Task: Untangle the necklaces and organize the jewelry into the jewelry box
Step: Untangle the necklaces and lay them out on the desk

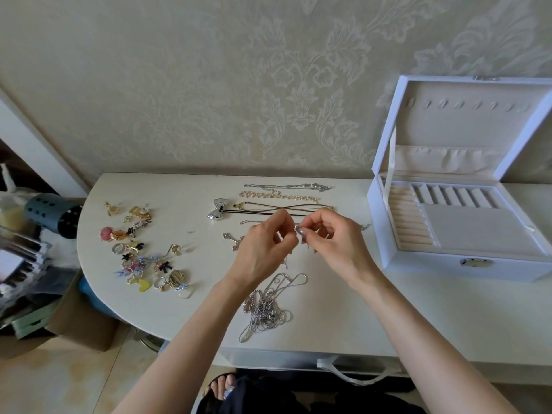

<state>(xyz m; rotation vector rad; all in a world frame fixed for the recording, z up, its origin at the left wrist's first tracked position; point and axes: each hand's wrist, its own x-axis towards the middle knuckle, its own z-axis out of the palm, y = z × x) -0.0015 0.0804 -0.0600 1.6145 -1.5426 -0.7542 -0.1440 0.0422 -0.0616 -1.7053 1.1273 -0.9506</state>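
Note:
My left hand and my right hand meet above the middle of the white table, both pinching a thin silver chain at its clasp. A tangle of silver necklaces lies near the front edge below my hands. Behind my hands, straightened chains lie in rows: a silver one, a gold one and a dark cord with a silver bow pendant. The white jewelry box stands open at the right, its beige compartments bare.
A spread of earrings, rings and brooches covers the table's left part. Past the table's left edge sit cardboard boxes and a dark perforated holder. A patterned wall rises behind. My foot shows under the table.

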